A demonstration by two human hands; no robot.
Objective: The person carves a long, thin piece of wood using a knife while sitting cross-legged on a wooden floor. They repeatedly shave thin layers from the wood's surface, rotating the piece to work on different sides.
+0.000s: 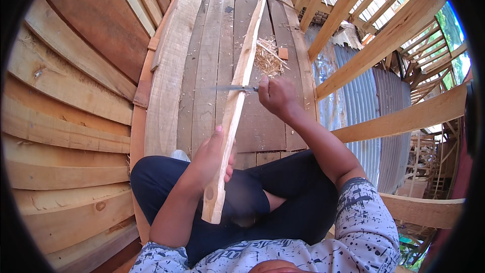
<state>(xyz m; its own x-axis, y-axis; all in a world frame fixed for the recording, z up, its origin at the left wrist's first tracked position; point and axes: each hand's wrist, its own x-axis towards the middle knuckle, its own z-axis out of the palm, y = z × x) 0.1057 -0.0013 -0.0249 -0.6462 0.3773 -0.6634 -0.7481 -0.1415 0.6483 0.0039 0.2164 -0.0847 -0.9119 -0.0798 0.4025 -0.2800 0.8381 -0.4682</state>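
Observation:
A long pale wooden stick (pixel 232 114) slants from above my lap out over the plank floor, its far end narrower than its near end. My left hand (pixel 215 156) is wrapped round it near the thick end, thumb along its side. In my right hand (pixel 277 95) is the handle of a knife (pixel 235 88), gripped in a closed fist. The knife's blade lies crosswise over the stick, pointing left, and its tip is smeared by motion. My fist hides most of the handle.
Wood shavings (pixel 268 59) are heaped right of the stick, beside a small orange-brown block (pixel 283 53). A board wall (pixel 70 101) rises on the left. Wooden railing (pixel 399 114) runs along the right, with corrugated metal sheets (pixel 361 88) beyond. A long plank (pixel 172 76) lies by the wall.

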